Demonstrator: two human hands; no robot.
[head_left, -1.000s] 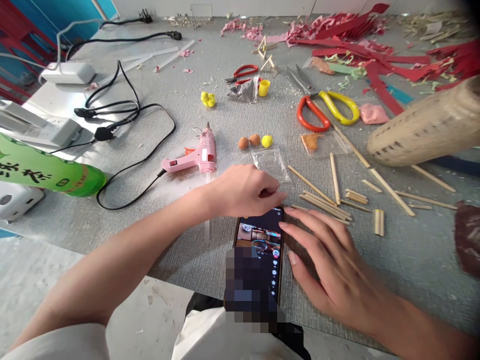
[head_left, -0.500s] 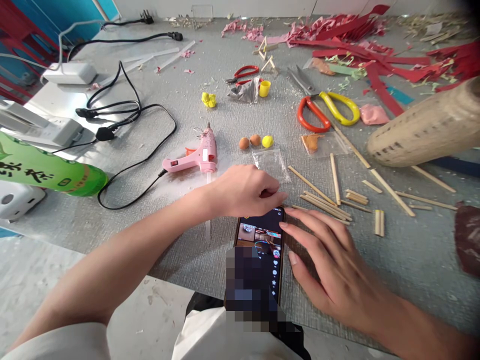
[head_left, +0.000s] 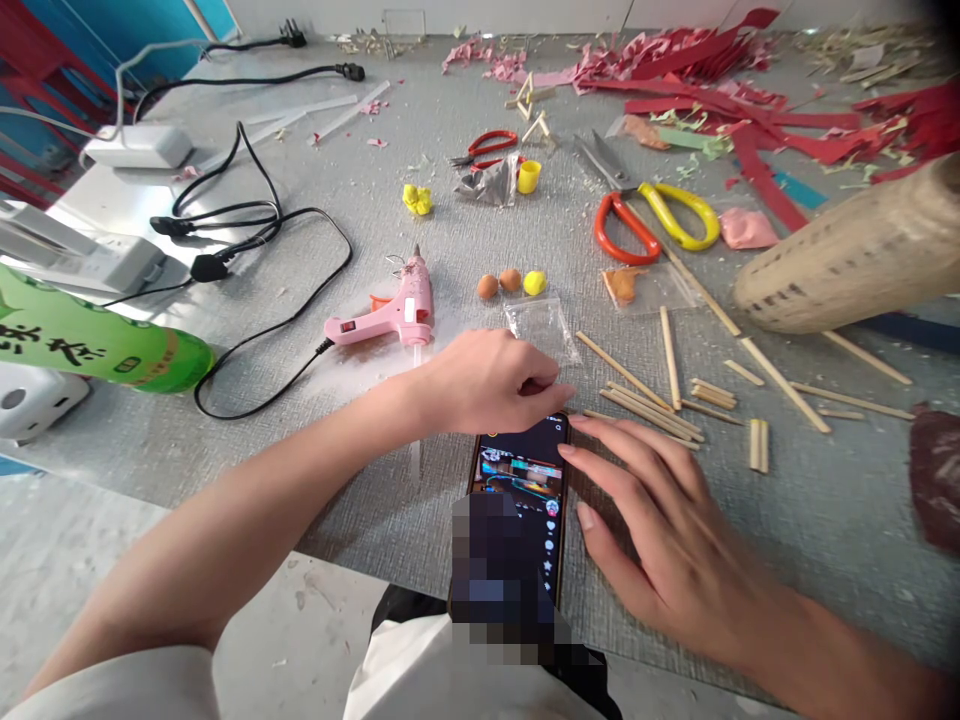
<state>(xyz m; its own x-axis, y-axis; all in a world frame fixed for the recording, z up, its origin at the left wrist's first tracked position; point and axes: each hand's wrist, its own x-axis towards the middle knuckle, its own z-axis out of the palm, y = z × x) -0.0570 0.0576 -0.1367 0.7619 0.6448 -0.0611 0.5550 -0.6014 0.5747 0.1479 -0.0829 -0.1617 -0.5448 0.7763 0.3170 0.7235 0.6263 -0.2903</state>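
A smartphone (head_left: 517,470) with a lit screen lies near the table's front edge, its lower part blurred out by pixel blocks. Across its top end rests my left hand (head_left: 491,380), fingers curled in toward the thumb, with nothing visible in them. My right hand (head_left: 652,510) lies open along the phone's right side, fingers spread and their tips close to its edge. Just beyond my left hand are a clear plastic bag (head_left: 541,328) and a pink glue gun (head_left: 405,308) with a glue stick in its rear. Several cut wooden sticks (head_left: 651,410) lie beyond my right hand.
Two brown balls (head_left: 499,284) and a yellow ball (head_left: 535,284) sit mid-table. Scissors (head_left: 645,215), pliers (head_left: 491,148) and red paper strips (head_left: 697,80) lie farther back. A green bottle (head_left: 97,335) and black cables (head_left: 277,200) occupy the left, a brown cylinder (head_left: 847,250) the right.
The picture on the phone screen has changed: the separate images in its upper part have given way to one wider image. Both hands have stayed in place.
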